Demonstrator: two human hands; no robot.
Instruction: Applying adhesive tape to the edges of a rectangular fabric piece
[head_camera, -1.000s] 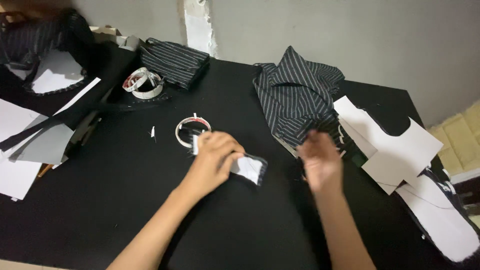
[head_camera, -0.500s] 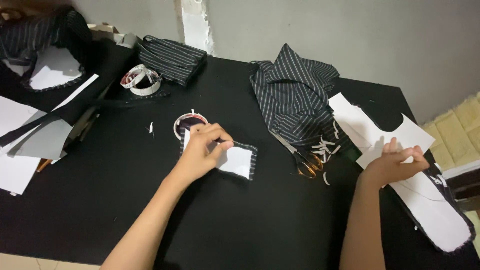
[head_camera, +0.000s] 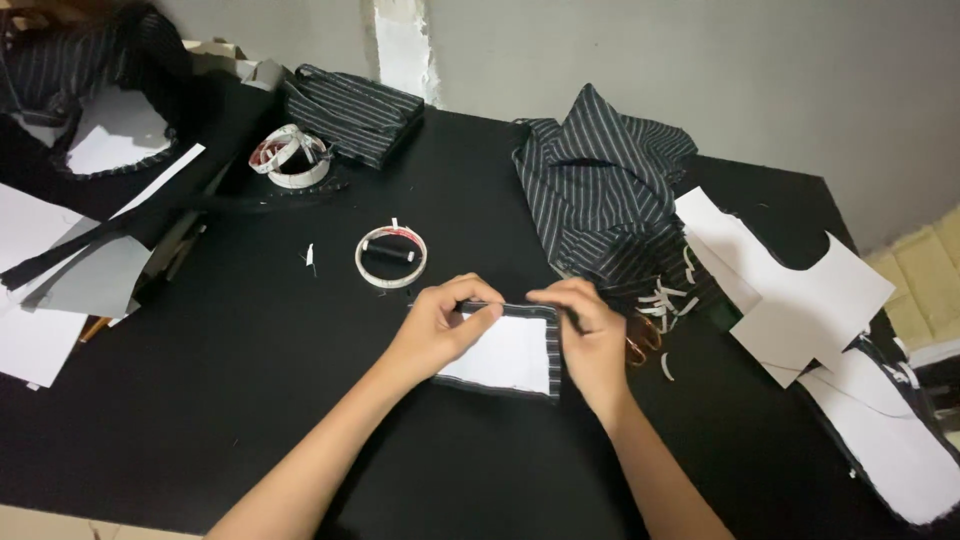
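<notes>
A small rectangular fabric piece (head_camera: 505, 355), white on its face with dark striped edges, lies on the black table (head_camera: 250, 390). My left hand (head_camera: 445, 325) pinches its top left edge. My right hand (head_camera: 590, 335) grips the top right corner, fingers curled over the folded dark border. Both hands sit close together at the piece's upper edge. Orange-handled scissors (head_camera: 640, 348) lie just right of my right hand, partly hidden by it.
A tape ring with a black thread spool (head_camera: 391, 256) lies above my hands. Striped dark cloth (head_camera: 600, 195) is heaped at the right, white paper patterns (head_camera: 790, 290) beyond. A coiled measuring tape (head_camera: 290, 155), folded striped fabric (head_camera: 355, 110) and papers (head_camera: 40, 300) lie left.
My right hand has come back from the paper patterns at the right to the fabric piece and taken hold of its top right corner. My left hand stayed on the piece.
</notes>
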